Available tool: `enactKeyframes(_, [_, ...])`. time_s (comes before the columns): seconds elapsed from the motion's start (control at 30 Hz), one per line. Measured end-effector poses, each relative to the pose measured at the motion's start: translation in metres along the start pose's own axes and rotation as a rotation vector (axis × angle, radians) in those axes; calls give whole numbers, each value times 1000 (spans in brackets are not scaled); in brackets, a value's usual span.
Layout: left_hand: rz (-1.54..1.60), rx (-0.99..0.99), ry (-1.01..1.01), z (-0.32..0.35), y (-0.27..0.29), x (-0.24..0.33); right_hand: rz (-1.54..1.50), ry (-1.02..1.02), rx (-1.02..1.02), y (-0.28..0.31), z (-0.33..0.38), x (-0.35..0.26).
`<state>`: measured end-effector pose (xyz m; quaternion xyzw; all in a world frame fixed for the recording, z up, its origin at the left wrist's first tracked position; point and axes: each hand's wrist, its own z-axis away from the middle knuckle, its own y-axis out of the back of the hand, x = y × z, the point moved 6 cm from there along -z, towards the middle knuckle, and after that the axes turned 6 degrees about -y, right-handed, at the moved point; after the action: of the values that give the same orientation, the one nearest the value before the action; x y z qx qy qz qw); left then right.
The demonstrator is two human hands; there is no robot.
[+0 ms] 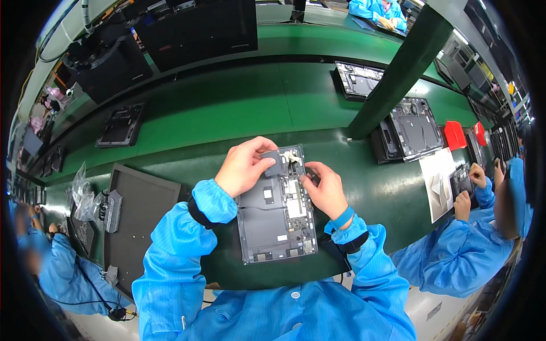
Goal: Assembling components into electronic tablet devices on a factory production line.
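Note:
In front of me on the green bench lies an opened laptop-like chassis [278,233], its dark flat packs, pale circuit board and thin cables exposed. At its far left corner, my left hand [243,166] pinches a small dark square plate [273,163] between thumb and fingers. The plate covers part of the chassis beneath it. My right hand [327,189] rests at the chassis's far right edge with its fingers curled and thumb close to the index finger. Whatever may be between those fingertips is too small to make out. White connectors [293,156] show between my hands.
A dark tray [139,207] with clear plastic bags [85,199] beside it is at left. Stacked open chassis [418,128], a green post [401,71] and red bins [455,135] stand at right. Co-workers in blue sit on both sides, one [455,244] handling a device.

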<state>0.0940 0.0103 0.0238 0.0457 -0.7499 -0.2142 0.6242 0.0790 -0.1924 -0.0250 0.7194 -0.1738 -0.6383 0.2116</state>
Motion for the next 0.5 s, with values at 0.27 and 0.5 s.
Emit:
enactKeyframes(0.27, [-227,-61,-50,-36,-26,-7,31,-5,21,-4,-1,-3])
enactKeyframes(0.5, [-400,14,-228,-43,-43,-11,-293,-216,-20,22,2,23])
